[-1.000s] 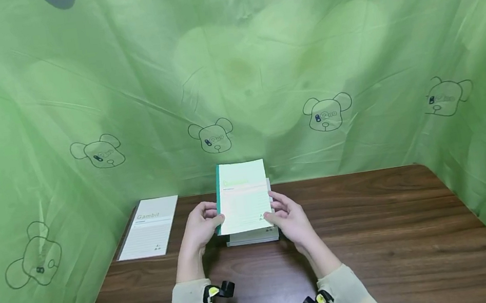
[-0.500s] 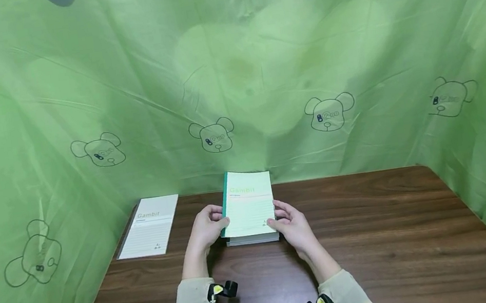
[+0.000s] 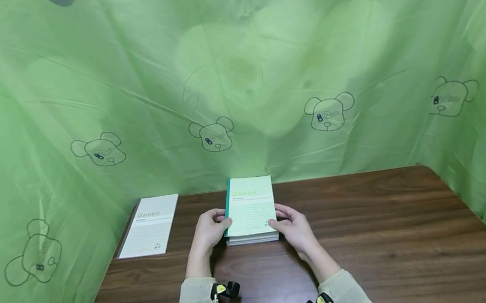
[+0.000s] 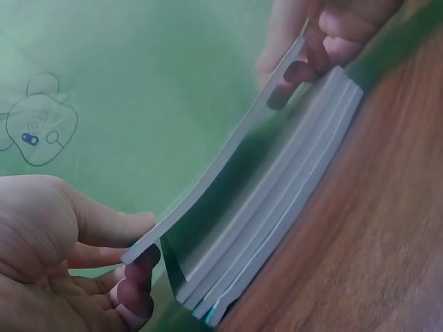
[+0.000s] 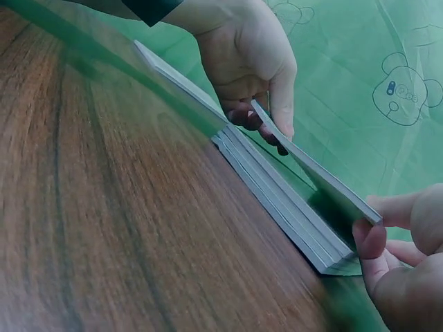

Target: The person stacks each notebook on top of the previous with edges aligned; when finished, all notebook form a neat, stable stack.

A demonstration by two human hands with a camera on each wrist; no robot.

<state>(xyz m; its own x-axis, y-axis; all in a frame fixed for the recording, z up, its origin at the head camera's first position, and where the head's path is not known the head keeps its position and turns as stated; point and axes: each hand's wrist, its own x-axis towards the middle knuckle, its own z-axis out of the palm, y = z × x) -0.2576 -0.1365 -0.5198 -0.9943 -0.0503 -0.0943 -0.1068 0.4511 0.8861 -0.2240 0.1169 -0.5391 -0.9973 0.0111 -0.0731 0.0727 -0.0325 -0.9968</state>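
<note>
A pale notebook (image 3: 251,204) with a green spine and "Gambit" on its cover is held by both hands, over a stack of notebooks (image 3: 253,239). My left hand (image 3: 209,230) pinches its spine side, thumb on top. On the opposite side my right hand (image 3: 297,228) pinches the edge near the lower corner. In the left wrist view a gap shows between the held notebook (image 4: 208,173) and the stack (image 4: 266,200) beneath, whose notebooks lie slightly uneven. From the right wrist view, the notebook (image 5: 325,183) bends slightly between the two hands.
Another Gambit notebook (image 3: 149,229) with a dark spine lies flat at the table's left edge. Behind the brown wooden table (image 3: 376,236) hangs a green curtain (image 3: 290,155) with bear drawings, and it also runs along both sides.
Both hands have lowered the green-spined notebook toward me, straightening it over the stack. It now covers most of the stack from above. The notebook at the left stays where it was.
</note>
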